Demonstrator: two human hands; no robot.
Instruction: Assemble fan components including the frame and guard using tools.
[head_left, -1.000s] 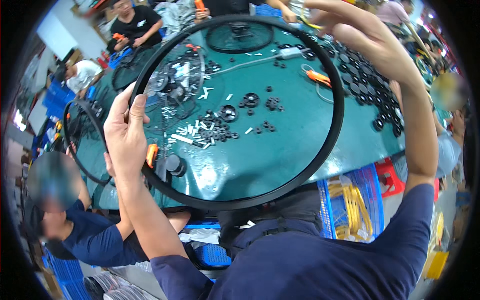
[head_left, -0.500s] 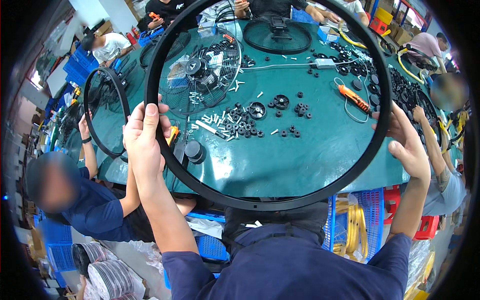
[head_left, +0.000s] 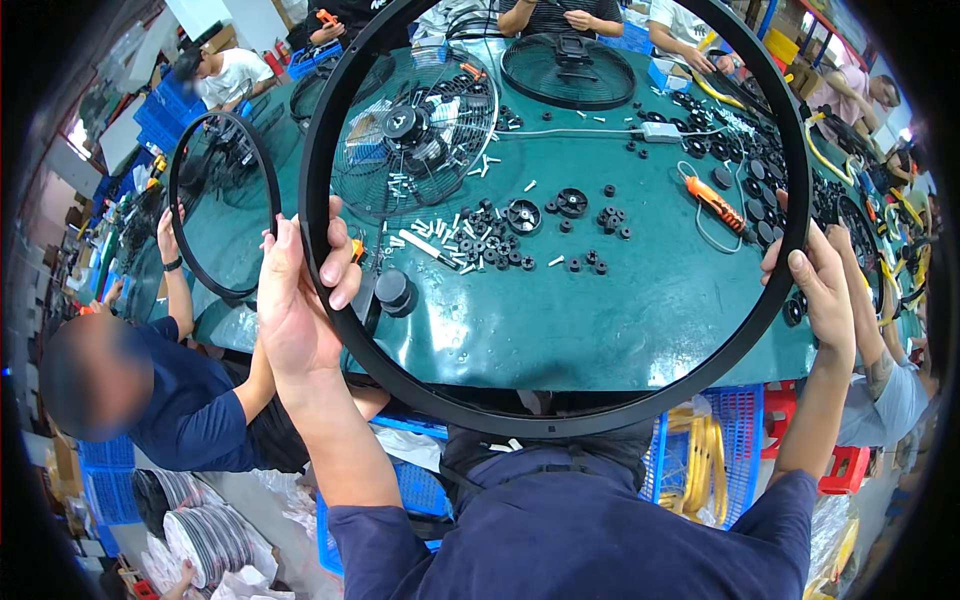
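Note:
I hold a large black ring upright over the table, and much of the bench shows through it. My left hand grips its left side, fingers curled round the band. On the opposite side my right hand clasps the band, thumb against the near face and fingertips behind it. Seen through the ring are a wire fan guard with a motor, an orange electric screwdriver, white screws, small black knobs and a dark round cap.
The green table spreads in front of me. At my left a co-worker holds a smaller-looking black ring. Another fan guard lies at the far side. A blue crate with yellow rings stands below the table edge, near red stools.
The ring has shifted slightly right and down in view. My right thumb, apart from the band before, now rests on it. My left hand's fingers have shifted on the band.

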